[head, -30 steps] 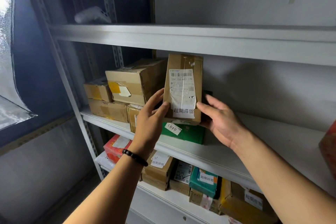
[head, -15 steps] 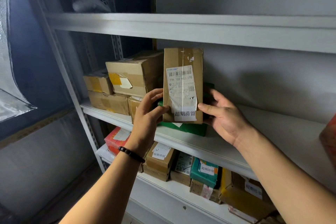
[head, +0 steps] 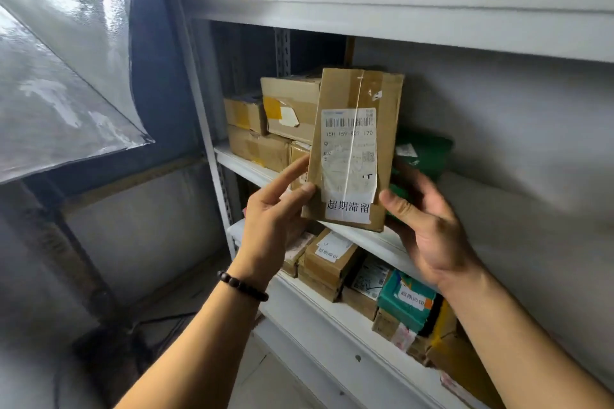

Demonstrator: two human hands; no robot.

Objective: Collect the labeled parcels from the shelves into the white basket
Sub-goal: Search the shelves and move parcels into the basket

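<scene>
We see both forearms bare. We note dark bracelet point(head: 242, 285) of small round beads, snug on wrist behind left hand point(head: 269, 219).

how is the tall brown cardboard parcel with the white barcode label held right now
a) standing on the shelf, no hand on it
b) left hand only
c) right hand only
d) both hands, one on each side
D: the left hand pinches the lower left edge of the tall brown cardboard parcel, and the right hand grips its lower right corner with the thumb on the front.
</scene>
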